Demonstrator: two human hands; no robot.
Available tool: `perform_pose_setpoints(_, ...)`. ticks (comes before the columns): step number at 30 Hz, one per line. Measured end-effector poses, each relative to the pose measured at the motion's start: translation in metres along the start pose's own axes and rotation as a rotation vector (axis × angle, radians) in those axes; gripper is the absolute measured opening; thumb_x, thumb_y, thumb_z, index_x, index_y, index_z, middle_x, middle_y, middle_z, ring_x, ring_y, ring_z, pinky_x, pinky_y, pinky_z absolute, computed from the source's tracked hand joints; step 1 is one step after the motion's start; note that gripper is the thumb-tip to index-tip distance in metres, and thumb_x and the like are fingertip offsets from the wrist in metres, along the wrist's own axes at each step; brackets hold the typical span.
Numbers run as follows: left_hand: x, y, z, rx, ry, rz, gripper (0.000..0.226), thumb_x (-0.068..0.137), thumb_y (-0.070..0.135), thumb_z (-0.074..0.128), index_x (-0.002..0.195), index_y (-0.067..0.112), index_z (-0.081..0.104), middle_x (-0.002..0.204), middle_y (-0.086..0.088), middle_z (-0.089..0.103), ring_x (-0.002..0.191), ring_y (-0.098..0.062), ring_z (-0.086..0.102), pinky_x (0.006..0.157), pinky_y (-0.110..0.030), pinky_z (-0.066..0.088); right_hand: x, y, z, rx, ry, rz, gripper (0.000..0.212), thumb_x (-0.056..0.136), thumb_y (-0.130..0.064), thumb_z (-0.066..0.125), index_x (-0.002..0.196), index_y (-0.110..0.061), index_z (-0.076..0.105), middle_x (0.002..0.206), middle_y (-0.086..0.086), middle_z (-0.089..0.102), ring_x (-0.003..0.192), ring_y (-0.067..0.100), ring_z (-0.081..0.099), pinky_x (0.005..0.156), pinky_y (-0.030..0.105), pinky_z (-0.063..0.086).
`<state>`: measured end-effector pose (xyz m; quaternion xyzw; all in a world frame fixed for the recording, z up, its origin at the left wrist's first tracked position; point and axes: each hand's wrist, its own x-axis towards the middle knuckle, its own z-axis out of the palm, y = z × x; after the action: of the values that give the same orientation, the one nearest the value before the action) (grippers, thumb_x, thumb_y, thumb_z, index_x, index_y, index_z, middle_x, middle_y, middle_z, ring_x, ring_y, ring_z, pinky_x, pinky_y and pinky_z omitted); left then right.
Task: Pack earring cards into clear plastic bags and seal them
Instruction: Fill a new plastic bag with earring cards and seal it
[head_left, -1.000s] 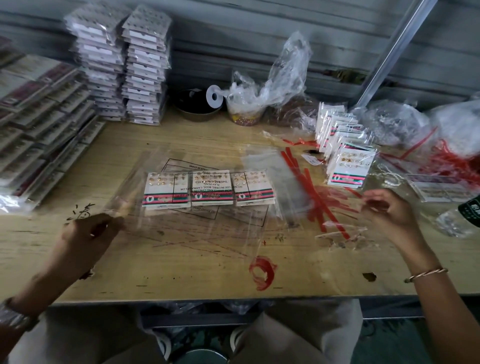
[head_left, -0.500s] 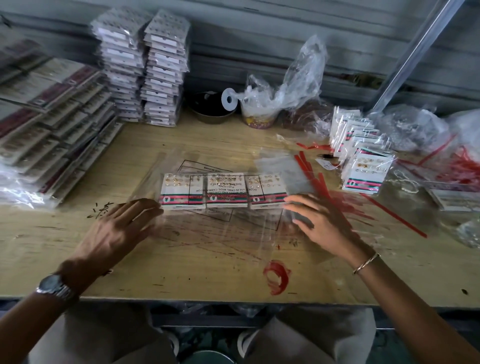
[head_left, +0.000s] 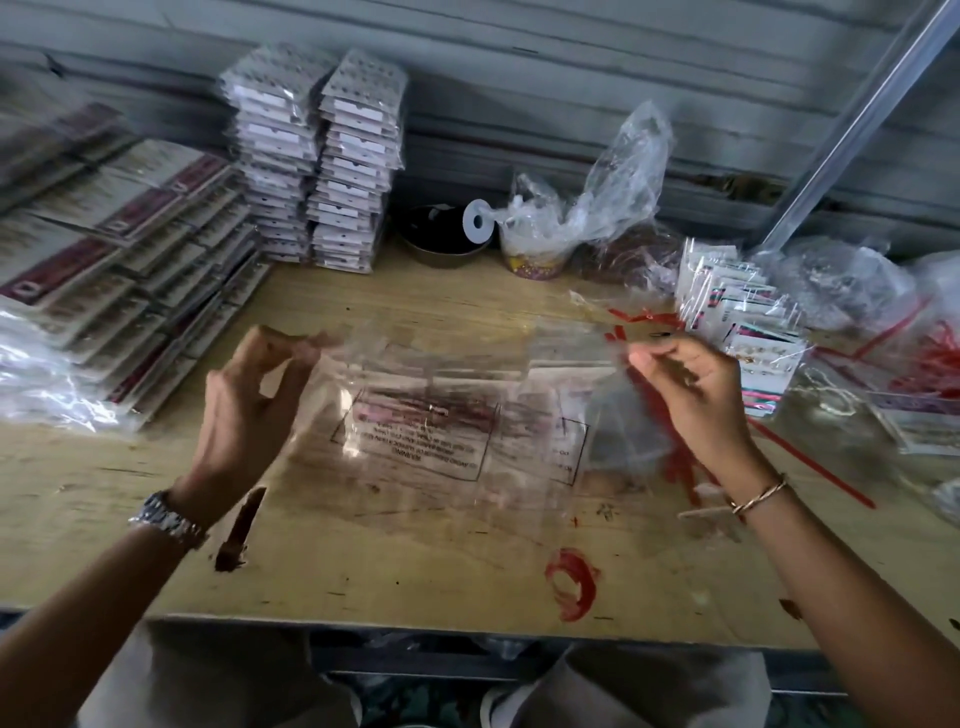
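The clear plastic bag (head_left: 457, 415) is held raised just above the table (head_left: 415, 571), with its long axis lying left to right and blurred earring cards (head_left: 431, 410) seemingly inside. Its far corners are pinched, one by the left hand (head_left: 249, 410) and one by the right hand (head_left: 696, 400). The bag hangs between and below both grips, equally near each.

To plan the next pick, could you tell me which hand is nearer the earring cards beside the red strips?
Right. The right hand holds the bag just left of the cards; the left hand holds the bag's other end, farther left.
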<state>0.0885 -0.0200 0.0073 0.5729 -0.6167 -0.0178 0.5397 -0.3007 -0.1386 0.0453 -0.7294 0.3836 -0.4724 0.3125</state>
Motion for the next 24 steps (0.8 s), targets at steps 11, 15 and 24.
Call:
perform_pose_setpoints(11, 0.016, 0.000, 0.021, -0.426, 0.081, -0.154, 0.012, 0.101, 0.033, 0.049, 0.099, 0.023, 0.044, 0.089, -0.003, 0.074, 0.086, -0.025, 0.071, 0.078, -0.041, 0.055, 0.015, 0.001, 0.020, 0.375, 0.018, 0.115, 0.008, 0.098, -0.015, 0.053, 0.095, -0.009, 0.058, 0.095, 0.018, 0.073, 0.088, 0.036, 0.071, 0.079, 0.037, 0.057)
perform_pose_setpoints(15, 0.008, -0.004, 0.024, -0.447, 0.079, -0.161, 0.004, 0.102, 0.031, 0.047, 0.099, 0.028, 0.045, 0.089, -0.002, 0.074, 0.084, -0.026, 0.070, 0.073, -0.036, 0.054, 0.004, 0.014, 0.023, 0.354, 0.063, 0.121, 0.013, 0.092, -0.030, 0.064, 0.097, -0.018, 0.063, 0.097, 0.019, 0.073, 0.094, 0.037, 0.069, 0.088, 0.043, 0.055)
perform_pose_setpoints(24, 0.001, -0.003, 0.026, -0.446, 0.078, -0.256, 0.024, 0.094, 0.022, 0.057, 0.102, -0.001, 0.061, 0.089, 0.010, 0.075, 0.081, -0.002, 0.068, 0.074, -0.015, 0.053, -0.001, 0.012, 0.016, 0.280, -0.166, 0.214, 0.023, 0.079, -0.028, 0.074, 0.101, -0.025, 0.072, 0.103, 0.000, 0.074, 0.102, 0.015, 0.068, 0.081, 0.015, 0.052)
